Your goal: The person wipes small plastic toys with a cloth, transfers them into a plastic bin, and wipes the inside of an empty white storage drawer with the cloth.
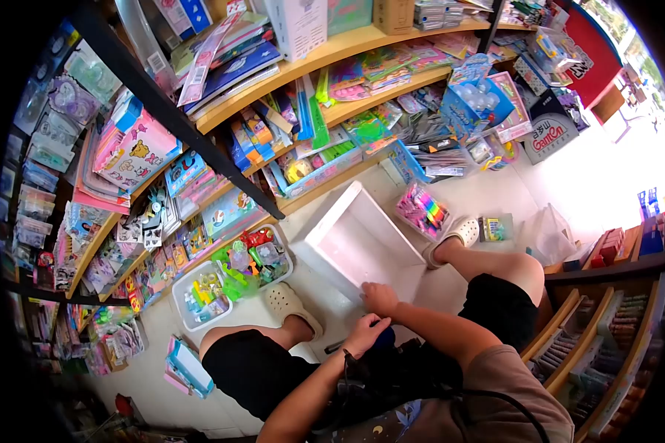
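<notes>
A white, open box point(331, 255) stands tilted on the floor between my legs, and its inside looks bare. My right hand point(380, 299) is at the box's near edge, its fingers curled at the rim. Just below and to the left, my left hand point(365, 335) is closed near my lap, beside a dark blue thing point(385, 338) that is partly hidden. What its fingers hold, if anything, is too small to make out.
Plastic bins point(202, 297) of small toys stand left of my shoe point(291, 307). A pack of colourful pens point(422, 211) lies right of the box. Stocked shelves point(325, 62) curve around the front and left. Another rack point(580, 336) stands at the right.
</notes>
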Demonstrator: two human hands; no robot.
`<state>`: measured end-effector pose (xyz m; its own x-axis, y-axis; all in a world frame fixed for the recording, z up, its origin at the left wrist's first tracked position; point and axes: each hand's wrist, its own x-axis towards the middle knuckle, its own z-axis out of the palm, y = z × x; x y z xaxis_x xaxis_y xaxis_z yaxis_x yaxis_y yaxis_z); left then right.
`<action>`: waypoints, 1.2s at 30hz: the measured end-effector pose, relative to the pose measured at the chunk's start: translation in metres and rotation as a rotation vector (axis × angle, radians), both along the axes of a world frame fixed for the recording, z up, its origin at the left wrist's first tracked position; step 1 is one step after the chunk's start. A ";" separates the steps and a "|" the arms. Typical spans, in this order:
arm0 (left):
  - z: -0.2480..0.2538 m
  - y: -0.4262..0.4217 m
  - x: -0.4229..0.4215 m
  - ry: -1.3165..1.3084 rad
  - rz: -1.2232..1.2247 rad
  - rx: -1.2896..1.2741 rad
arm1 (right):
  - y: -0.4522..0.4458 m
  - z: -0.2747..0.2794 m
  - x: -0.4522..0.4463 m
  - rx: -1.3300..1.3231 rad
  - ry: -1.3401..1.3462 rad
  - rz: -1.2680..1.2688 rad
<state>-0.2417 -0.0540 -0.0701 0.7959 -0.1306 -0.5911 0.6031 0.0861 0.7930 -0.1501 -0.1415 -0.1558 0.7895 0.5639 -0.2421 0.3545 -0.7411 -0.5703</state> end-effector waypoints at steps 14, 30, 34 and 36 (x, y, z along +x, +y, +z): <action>0.030 0.028 -0.020 0.212 0.362 0.041 | 0.022 0.056 -0.004 0.563 0.352 -0.470; -0.020 0.046 0.023 0.069 -0.073 1.084 | 0.017 0.052 -0.025 0.491 0.243 -0.398; -0.022 0.045 0.040 0.098 -0.225 1.249 | 0.018 0.048 -0.019 0.430 0.356 -0.304; -0.018 0.039 0.049 0.072 -0.284 1.312 | 0.019 0.043 -0.013 0.432 0.404 -0.311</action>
